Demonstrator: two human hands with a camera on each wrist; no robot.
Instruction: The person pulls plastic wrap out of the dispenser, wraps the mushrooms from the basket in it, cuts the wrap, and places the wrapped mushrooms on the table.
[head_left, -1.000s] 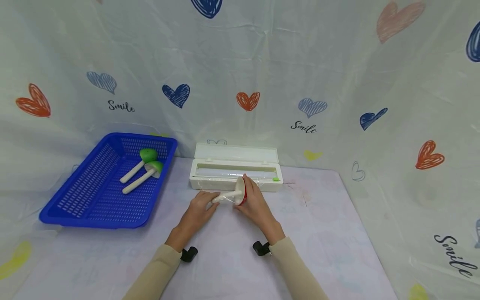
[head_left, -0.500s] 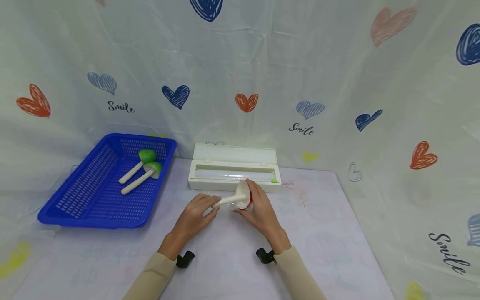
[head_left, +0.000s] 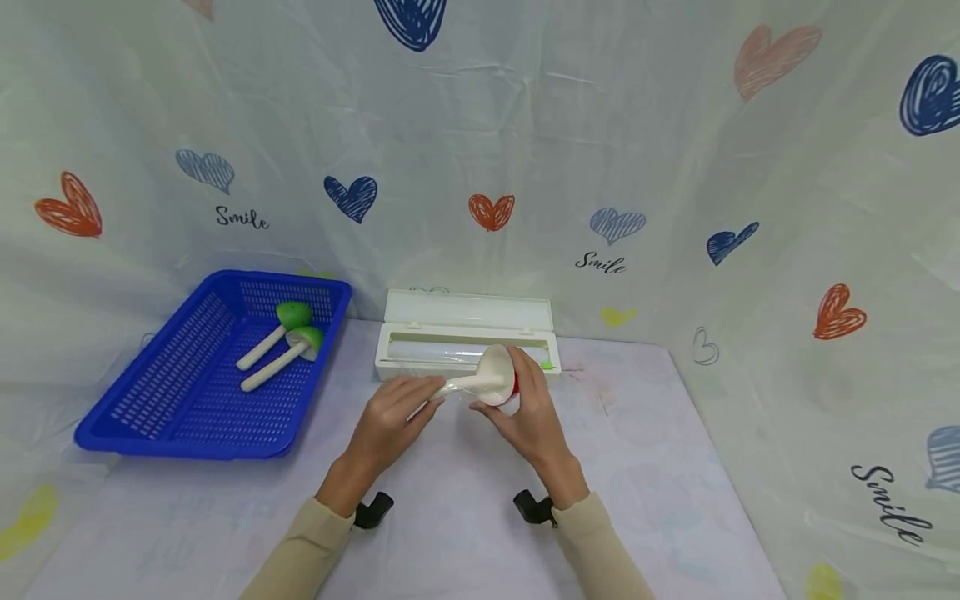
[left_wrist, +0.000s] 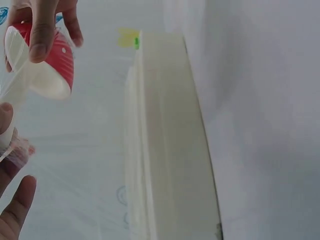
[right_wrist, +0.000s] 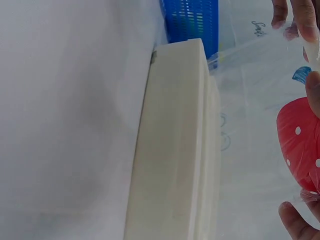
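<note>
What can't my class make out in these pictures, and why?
Head view: stem end of the red mushroom, covered by the left hand.
Head view: most of the outer side of its red cap, facing into the right hand.
Left wrist view: part of the left hand, cut off by the left edge.
Right wrist view: most of the blue basket, cut off by the top edge.

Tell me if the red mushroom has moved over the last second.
Yes: in the head view, the red mushroom has shifted slightly right against the white box, now nearer the box's right end.
</note>
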